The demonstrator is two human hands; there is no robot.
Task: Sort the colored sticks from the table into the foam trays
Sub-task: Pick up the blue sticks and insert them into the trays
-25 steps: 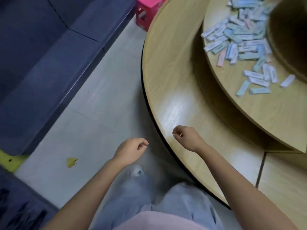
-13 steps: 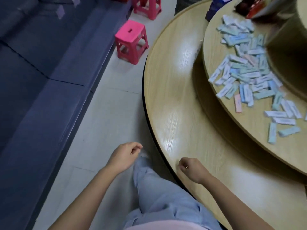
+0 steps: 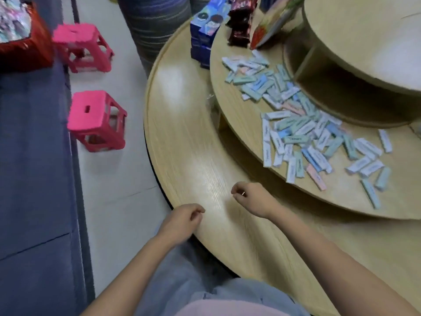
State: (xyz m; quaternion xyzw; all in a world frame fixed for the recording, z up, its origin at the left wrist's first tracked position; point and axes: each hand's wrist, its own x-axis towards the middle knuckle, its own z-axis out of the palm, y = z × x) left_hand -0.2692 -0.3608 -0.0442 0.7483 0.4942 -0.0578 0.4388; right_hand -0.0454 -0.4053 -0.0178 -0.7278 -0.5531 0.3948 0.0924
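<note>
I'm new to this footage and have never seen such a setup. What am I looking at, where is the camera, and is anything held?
No machine: a person wears a camera on the head, looking down at their bare hands. The left hand and right hand hover with loosely curled fingers by the edge of a round, tiered wooden table; neither grip seems to hold anything. On the middle tier lies a heap of pastel sticks, blue, green, white and pink, with snack packs behind. Two pink stools stand on the floor. No foam trays are in view.
</note>
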